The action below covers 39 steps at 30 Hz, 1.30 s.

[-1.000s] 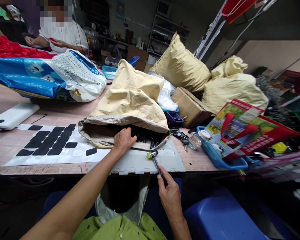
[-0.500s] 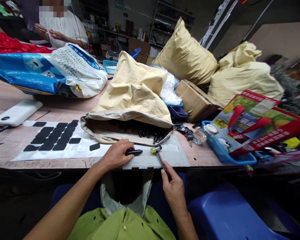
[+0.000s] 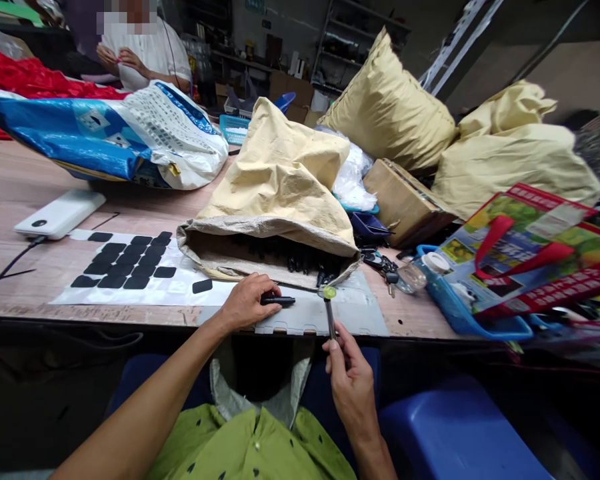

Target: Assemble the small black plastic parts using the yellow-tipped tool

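My left hand (image 3: 250,302) is closed around a slim black pen-shaped piece (image 3: 281,301), which lies over a grey board (image 3: 300,319) at the table's front edge. In my right hand (image 3: 350,370) is the handle of a small hammer (image 3: 329,312) with a yellow-green head. The hammer head is to the right of the black piece and apart from it, close to the mouth of a cream cloth sack (image 3: 280,177). Inside the sack's open mouth are several dark pieces (image 3: 300,259), partly hidden in shadow.
Black rounded patches (image 3: 130,261) lie on a white sheet (image 3: 80,294) at left, near a white power bank (image 3: 60,213). Keys (image 3: 391,277), a clear jar (image 3: 411,279) and a blue basket (image 3: 450,313) stand right. Across the table sits a person (image 3: 145,53).
The hammer has swung so that its head sits farther right of the black piece and its handle points more straight ahead. My left hand keeps its hold; the whole view has shifted slightly.
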Tool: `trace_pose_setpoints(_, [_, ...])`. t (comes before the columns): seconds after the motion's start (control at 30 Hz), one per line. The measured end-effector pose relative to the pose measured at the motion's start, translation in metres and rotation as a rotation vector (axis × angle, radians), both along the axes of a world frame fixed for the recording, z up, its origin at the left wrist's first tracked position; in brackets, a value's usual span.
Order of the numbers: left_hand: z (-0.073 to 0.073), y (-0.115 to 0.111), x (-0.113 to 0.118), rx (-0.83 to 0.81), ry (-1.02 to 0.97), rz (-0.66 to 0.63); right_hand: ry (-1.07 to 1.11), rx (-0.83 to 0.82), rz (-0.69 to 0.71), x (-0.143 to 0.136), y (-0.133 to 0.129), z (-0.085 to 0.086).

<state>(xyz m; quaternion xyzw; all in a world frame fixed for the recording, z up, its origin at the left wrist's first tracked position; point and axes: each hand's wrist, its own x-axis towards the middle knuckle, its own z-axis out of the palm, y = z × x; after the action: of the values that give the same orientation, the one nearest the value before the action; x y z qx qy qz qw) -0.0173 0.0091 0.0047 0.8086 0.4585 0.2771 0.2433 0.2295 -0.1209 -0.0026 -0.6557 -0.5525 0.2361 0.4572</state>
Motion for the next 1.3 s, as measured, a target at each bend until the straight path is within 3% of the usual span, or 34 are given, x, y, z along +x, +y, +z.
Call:
trace_pose_setpoints(0.23, [0.002,0.001,0.001,-0.039,-0.007,0.014,-0.005,0.003,0.229,-0.031,0.001,0.021])
trace_pose_setpoints(0.43, [0.001,0.002,0.001,-0.03,-0.018,0.003,-0.103,0.126,0.299,-0.044,0.003,0.029])
trace_pose_setpoints(0.57, [0.0,0.002,0.001,-0.028,-0.017,0.026,-0.155,0.108,0.351,-0.045,0.006,0.028])
trace_pose_setpoints(0.77, [0.001,0.002,0.001,-0.034,-0.022,0.011,-0.144,0.085,0.251,-0.036,0.002,0.027])
trace_pose_setpoints(0.97, [0.001,0.001,0.001,-0.028,-0.006,0.025,-0.152,0.031,0.273,-0.032,0.0,0.023])
trace_pose_setpoints(1.1, [0.0,0.0,0.001,-0.015,-0.003,0.013,-0.156,0.041,0.158,-0.02,0.003,0.021])
trace_pose_setpoints(1.3, [0.0,0.0,0.0,-0.035,-0.021,0.057,-0.297,0.018,-0.058,0.022,0.004,0.012])
